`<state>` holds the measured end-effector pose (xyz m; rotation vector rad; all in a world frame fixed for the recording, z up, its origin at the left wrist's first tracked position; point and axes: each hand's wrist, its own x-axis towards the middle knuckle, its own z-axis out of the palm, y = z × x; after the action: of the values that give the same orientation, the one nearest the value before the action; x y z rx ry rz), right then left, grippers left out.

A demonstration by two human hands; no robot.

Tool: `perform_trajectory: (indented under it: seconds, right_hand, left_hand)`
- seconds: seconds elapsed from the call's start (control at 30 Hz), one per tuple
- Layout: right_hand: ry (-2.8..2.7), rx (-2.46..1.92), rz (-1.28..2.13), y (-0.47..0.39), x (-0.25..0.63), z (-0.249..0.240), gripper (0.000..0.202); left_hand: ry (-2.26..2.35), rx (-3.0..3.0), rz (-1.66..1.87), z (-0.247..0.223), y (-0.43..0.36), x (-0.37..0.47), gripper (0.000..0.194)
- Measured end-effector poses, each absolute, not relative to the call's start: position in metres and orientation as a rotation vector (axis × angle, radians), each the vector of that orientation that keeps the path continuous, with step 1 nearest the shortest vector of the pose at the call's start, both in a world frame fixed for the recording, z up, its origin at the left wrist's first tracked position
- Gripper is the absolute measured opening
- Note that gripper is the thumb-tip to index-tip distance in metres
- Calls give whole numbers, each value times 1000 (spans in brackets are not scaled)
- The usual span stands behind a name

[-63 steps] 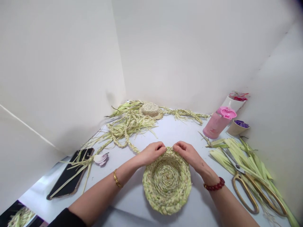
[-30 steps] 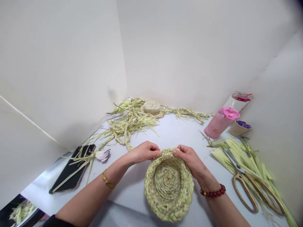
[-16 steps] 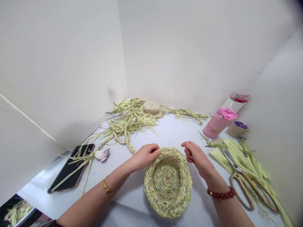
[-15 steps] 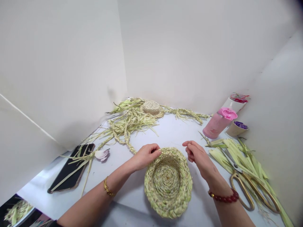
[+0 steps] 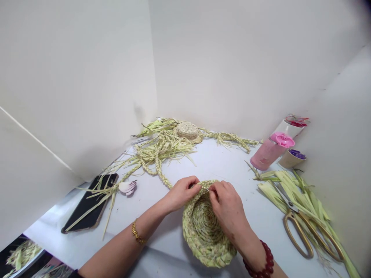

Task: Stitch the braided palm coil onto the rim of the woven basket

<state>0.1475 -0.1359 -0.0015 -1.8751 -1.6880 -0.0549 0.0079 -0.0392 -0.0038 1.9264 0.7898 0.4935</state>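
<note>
A round, bowl-like woven basket (image 5: 193, 231) of coiled green husk braid sits at the front of the table, its hollow facing up toward me. My left hand (image 5: 185, 192) pinches the far rim between thumb and fingers. A loose tail of the braid (image 5: 160, 170) runs from beneath that hand to the pile behind. Just right of it, my right hand (image 5: 227, 204) is closed at the rim on a thin, shiny needle (image 5: 205, 189) touching the braid. Its palm covers part of the basket's right side.
Dry husk strips (image 5: 179, 148) and a small woven hat (image 5: 187, 132) lie at the back. On the left are a phone (image 5: 89, 204) and a purple-white flower-like piece (image 5: 127, 188). Scissors (image 5: 298, 216) rest on husks (image 5: 307, 193) at right, near a pink bottle (image 5: 265, 154) and cups (image 5: 292, 158).
My right hand has moved left and down from beside the basket onto its far rim. The basket has tilted slightly and shifted right; my left hand still grips the rim.
</note>
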Motion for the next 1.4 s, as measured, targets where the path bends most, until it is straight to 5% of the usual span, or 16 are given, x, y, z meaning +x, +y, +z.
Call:
perform_trajectory:
  seconds: [1.4]
  right_hand:
    - [-1761,-1993,-206,-136,143,-10,13]
  left_hand:
    - [706,1534,445,-9,-41,9,24]
